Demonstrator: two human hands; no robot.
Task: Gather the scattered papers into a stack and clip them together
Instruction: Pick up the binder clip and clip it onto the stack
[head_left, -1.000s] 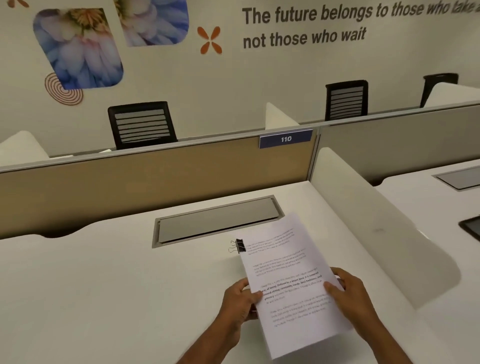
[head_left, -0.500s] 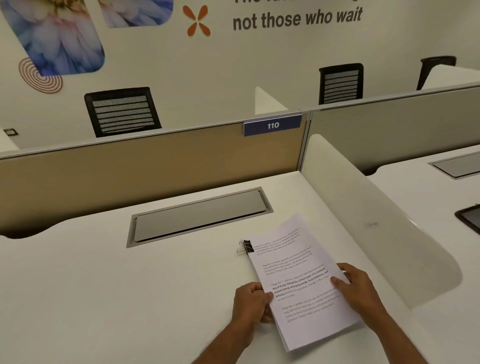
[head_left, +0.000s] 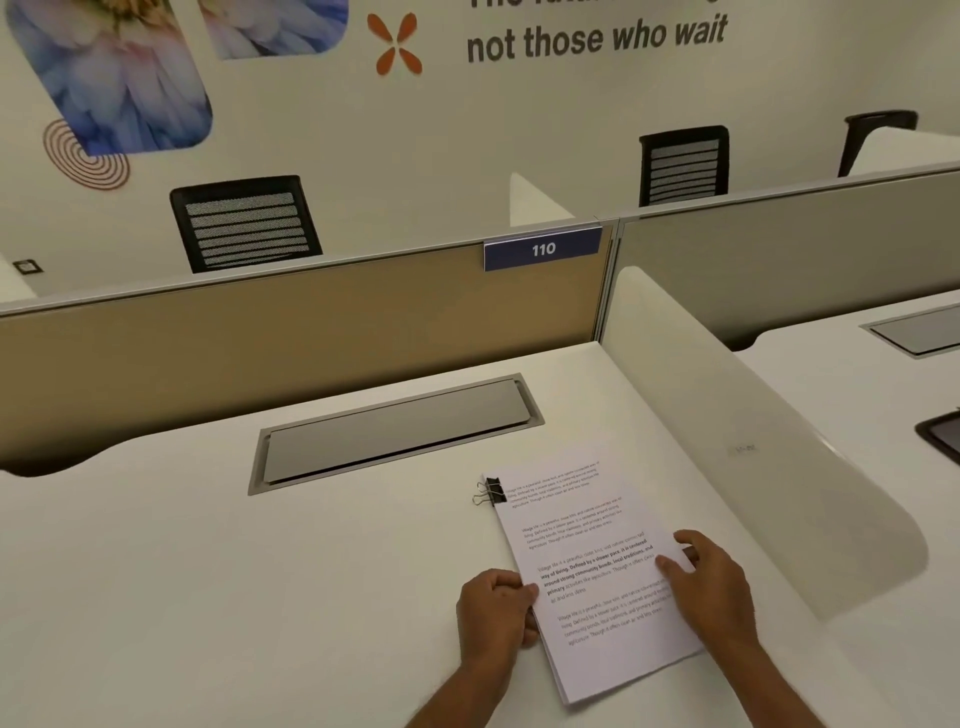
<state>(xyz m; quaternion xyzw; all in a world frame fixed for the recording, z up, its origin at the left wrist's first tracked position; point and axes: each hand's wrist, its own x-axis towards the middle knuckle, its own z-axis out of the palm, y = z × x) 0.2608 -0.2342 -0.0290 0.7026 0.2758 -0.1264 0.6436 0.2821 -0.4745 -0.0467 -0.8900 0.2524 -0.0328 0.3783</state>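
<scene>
risk, fanning: only one binder clip (head_left: 490, 491) bites the paper stack (head_left: 587, 566), up at the stack's 11 o'clock corner. I reckon the free 5 o'clock corner could splay if the sheets get dragged sideways.
risk, clip popping: the clip looks like it has just a shallow bite on that corner. A twist from either hand could pull the bottom sheets out, though I can't tell how deep the bite really is.
risk, creasing: the stack is gripped on two opposite edges, so pushing the hands toward each other would bow the middle.
left hand (head_left: 493, 613): at the stack's 8 o'clock edge, with the fingers curled in tight and the thumb tip on the top sheet. It's pinching that edge, with the forearm coming in from 6 o'clock.
right hand (head_left: 714, 582): at the 3 o'clock edge, with the thumb tip on the page margin and the fingers loosely curved just past the edge. It looks like a light pinch, with the wrist low.
stack location: it's lying on or just above the desk (head_left: 208, 571), in the 5 o'clock part of the view and skewed so its top leans toward 1 o'clock.
nearby: a grey cable hatch (head_left: 395, 431) sits at 11 o'clock from the stack, and there's a white divider (head_left: 727, 415) off at 2 o'clock.
task status: it looks basically gathered and clipped to me.
</scene>
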